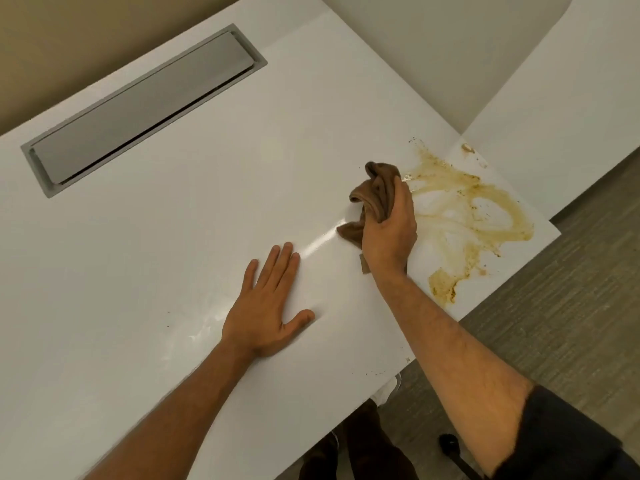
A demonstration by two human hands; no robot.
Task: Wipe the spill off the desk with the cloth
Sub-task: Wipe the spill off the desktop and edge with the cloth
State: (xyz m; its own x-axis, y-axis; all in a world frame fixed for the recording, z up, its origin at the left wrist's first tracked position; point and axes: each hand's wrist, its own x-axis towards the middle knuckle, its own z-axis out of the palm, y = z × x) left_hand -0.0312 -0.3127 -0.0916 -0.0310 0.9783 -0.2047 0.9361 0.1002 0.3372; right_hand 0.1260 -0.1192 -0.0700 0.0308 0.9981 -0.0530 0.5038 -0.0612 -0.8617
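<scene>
The spill (pixel 464 209) still smears the desk's (pixel 207 209) right corner, mostly unwiped, as the right hand (pixel 389 230) grips the bunched cloth (pixel 375 192) at its edge and the left hand (pixel 266 306) rests flat.

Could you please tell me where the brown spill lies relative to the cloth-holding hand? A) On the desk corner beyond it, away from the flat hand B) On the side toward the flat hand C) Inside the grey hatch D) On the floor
A: the spill spreads over the desk corner, past the right hand gripping the cloth.
</scene>
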